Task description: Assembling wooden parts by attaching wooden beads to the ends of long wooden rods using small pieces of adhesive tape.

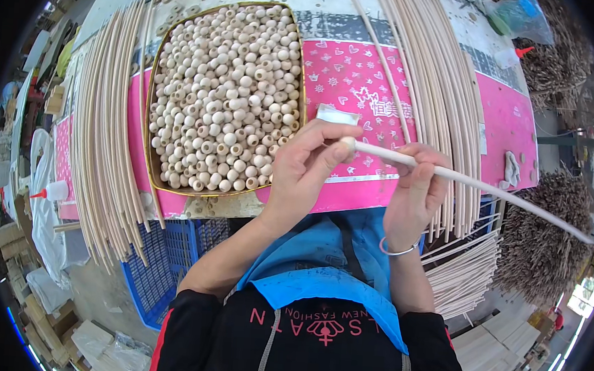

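A pale wooden dowel (494,186) slants across in front of me, its far end reaching out to the right. My right hand (418,189) is closed around it near its left end. At that end a wooden bead (348,143) is pinched between the thumb and fingers of my left hand (310,162); it meets the dowel's tip, though how far it sits on it I cannot tell. Just left of my left hand stands a shallow gold-rimmed tray (150,156) heaped with round wooden beads (227,99), many showing a drilled hole.
Bundled dowels lie left (107,126) and right (435,92) on the pink-covered table (338,65). A small white dish (337,116) sits behind my left hand. Red-tipped bottles (53,191) stand at both sides. Blue crates (149,272) are below; more dowels (465,274) lie lower right.
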`<act>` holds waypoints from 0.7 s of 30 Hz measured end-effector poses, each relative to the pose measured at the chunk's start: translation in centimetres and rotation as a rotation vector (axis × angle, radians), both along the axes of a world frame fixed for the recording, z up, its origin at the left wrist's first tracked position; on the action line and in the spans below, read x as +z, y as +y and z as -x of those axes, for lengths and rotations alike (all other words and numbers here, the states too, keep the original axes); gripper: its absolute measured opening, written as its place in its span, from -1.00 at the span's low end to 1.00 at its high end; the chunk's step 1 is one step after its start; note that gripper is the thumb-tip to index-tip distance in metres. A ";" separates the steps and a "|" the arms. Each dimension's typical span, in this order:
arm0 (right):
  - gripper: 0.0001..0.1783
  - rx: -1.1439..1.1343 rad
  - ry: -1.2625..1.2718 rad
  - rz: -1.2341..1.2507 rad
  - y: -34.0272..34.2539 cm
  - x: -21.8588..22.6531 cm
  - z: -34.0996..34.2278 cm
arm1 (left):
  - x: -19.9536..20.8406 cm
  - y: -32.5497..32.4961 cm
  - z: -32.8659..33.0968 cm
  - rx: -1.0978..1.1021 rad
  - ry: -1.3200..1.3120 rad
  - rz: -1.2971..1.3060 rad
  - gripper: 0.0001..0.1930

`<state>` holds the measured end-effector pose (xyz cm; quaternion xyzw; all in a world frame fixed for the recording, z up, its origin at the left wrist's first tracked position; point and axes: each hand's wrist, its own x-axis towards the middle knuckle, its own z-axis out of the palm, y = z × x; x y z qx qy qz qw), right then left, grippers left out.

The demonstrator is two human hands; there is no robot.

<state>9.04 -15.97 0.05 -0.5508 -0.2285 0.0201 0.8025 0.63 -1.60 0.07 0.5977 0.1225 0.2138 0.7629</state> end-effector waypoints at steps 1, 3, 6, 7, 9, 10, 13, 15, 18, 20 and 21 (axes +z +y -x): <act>-0.81 -0.029 0.102 -0.012 0.0 -0.1 0.4 | 0.0 -0.2 -0.5 -0.006 0.011 0.110 -0.72; -0.81 -0.032 0.195 0.041 0.5 -0.2 1.0 | 0.0 -1.7 -1.2 -0.012 -0.036 0.368 -0.64; -0.77 0.090 0.365 0.213 -1.0 0.6 1.8 | -0.9 -2.3 -1.8 0.066 0.002 0.300 -0.63; -0.73 0.278 0.379 0.491 -2.5 1.4 1.2 | -1.2 -1.6 -2.1 0.103 -0.004 0.312 -0.63; -0.85 0.264 0.011 0.633 -7.0 4.4 2.7 | -1.0 -0.2 -2.1 0.141 -0.010 0.280 -0.62; -0.83 0.027 -0.505 0.709 -9.0 5.2 2.1 | -0.6 0.9 -1.8 0.131 -0.058 0.220 -0.60; -0.50 -0.361 -0.706 1.041 -14.9 5.8 0.4 | 0.7 4.0 -1.5 0.138 -0.065 0.089 -0.57; -0.50 -0.381 -0.696 1.200 -17.7 4.4 -0.7 | 1.4 5.7 -2.2 0.122 -0.086 0.052 -0.57; -0.73 -0.375 -0.615 0.975 -20.5 1.4 0.0 | 2.4 6.7 -3.6 0.056 -0.075 0.031 -0.59; -0.78 -0.380 -0.525 1.016 -21.4 -0.7 1.3 | 3.2 5.8 -5.1 0.081 -0.081 -0.043 -0.67; -0.78 -0.351 -0.467 1.053 -21.8 -1.6 2.1 | 4.2 5.4 -6.1 0.073 -0.097 -0.024 -0.71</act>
